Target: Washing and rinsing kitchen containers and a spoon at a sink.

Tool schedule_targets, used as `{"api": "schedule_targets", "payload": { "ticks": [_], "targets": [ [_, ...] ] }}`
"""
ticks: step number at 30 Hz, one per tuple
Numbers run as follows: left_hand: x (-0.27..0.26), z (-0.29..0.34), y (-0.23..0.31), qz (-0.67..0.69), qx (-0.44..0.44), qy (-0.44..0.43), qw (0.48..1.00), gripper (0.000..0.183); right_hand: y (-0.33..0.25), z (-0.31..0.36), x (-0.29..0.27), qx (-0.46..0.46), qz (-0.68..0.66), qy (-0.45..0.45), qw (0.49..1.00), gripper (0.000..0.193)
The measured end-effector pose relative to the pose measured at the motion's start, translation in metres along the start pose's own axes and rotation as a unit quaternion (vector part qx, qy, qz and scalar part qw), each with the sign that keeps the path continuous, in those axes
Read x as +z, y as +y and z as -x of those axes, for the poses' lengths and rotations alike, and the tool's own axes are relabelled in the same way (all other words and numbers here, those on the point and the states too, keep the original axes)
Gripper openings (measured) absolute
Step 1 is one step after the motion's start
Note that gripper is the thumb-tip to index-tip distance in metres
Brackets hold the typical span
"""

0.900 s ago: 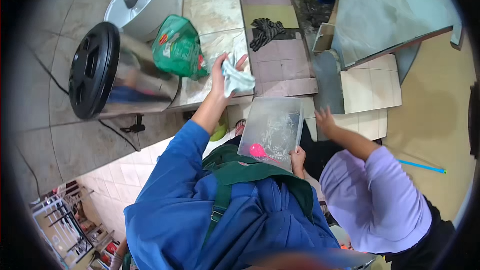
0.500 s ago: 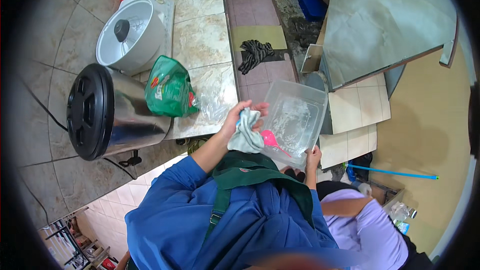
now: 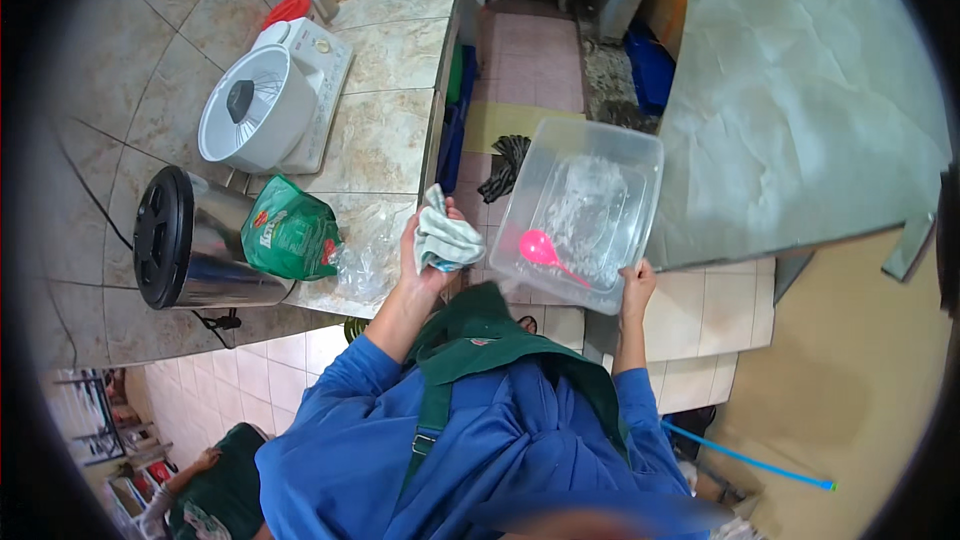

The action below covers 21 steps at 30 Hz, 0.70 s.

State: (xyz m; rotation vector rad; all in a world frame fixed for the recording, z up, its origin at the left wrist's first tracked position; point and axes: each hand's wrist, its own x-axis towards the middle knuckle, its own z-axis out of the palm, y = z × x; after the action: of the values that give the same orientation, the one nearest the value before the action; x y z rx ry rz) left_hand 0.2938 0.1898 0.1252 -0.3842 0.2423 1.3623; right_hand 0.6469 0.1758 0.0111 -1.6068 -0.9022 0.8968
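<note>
My left hand (image 3: 428,258) is wrapped round a crumpled pale grey-white cloth (image 3: 446,234), held beside the counter edge. My right hand (image 3: 637,290) pinches the near right corner of a clear plastic tub (image 3: 515,180), which hangs tilted in front of me. Inside the tub lies a pink spoon (image 3: 537,246) with a round bowl and thin handle, next to whitish residue on the bottom. A gap separates the cloth from the tub's left wall.
On the tiled counter (image 3: 385,130) at left stand a green bag (image 3: 290,230), clear plastic wrap (image 3: 365,265), a steel container with black lid (image 3: 165,240) and a white mixer (image 3: 250,120). A grey tabletop (image 3: 790,90) extends at right. Behind me at lower left is another person (image 3: 220,490).
My left hand with the cloth has drawn left, away from the tub. The view has shifted; the person in lilac at lower right has left it, and one in green appears at lower left.
</note>
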Motion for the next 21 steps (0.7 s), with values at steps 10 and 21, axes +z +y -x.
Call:
{"api": "schedule_targets", "payload": {
  "ticks": [10,21],
  "targets": [
    [0.052,-0.148,0.01,-0.095,0.232,0.043,0.967,0.038,-0.081,-0.232,0.113,0.036,-0.19,-0.039,0.98,0.007],
    [0.236,-0.566,0.136,0.065,0.07,-0.083,0.992,0.029,-0.115,-0.609,0.342,0.067,-0.205,-0.1,0.971,0.023]
  ]
}}
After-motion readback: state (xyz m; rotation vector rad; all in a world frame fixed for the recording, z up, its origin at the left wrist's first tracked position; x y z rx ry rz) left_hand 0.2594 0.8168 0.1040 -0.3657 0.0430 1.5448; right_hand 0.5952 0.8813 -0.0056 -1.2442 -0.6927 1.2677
